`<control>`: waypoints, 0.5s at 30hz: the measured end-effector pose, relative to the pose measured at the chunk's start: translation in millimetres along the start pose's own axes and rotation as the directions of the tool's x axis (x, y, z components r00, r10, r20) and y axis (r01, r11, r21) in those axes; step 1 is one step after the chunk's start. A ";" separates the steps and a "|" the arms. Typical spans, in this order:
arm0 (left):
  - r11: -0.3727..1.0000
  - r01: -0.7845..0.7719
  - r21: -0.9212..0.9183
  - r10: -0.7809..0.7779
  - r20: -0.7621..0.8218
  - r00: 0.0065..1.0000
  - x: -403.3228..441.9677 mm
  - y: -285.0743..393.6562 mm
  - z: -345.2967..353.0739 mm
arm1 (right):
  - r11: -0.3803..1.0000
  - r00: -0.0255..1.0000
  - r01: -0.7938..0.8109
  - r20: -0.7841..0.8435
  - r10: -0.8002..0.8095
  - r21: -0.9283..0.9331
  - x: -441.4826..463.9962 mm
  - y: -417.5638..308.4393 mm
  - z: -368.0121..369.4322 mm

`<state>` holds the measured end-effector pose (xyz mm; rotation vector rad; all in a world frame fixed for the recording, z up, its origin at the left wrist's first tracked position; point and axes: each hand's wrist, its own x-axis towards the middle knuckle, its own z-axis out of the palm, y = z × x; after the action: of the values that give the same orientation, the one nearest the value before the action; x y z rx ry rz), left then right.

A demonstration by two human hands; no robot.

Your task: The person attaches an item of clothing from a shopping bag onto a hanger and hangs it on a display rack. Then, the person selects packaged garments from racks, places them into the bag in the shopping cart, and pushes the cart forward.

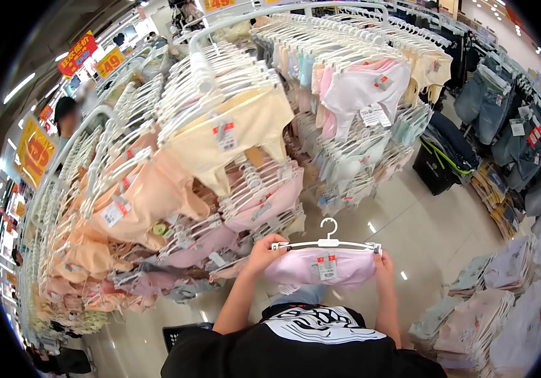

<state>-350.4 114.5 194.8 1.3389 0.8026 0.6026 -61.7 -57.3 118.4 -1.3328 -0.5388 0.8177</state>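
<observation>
A white clip hanger (328, 242) with a pink bandeau garment (358, 264) hangs level in front of my body, its hook pointing up. My left hand (263, 253) is closed round the hanger's left end. At the right end my right hand (384, 268) grips the hanger beside its clip. Red and white tags (327, 267) lie at the middle of the garment. Just beyond my left hand are racked garments on white hangers, among them a pink one (267, 205).
White rails with cream (232, 129), peach (147, 189) and white (365, 85) garments fill the left and centre. A black basket (434, 167) stands on the tiled floor (384, 220). Jeans (488, 104) hang at the right, above stacked clothes (472, 324). A person (65, 120) is at the far left.
</observation>
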 end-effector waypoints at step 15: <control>0.854 -0.456 0.252 0.453 0.071 0.888 213.0 78.8 88.4 | 0.976 0.935 0.207 -0.281 -0.218 -0.071 204.9 -100.3 -26.0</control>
<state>-146.5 239.4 242.1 1.7990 0.5664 0.8828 105.9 82.4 189.9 -1.3743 -0.4602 0.4268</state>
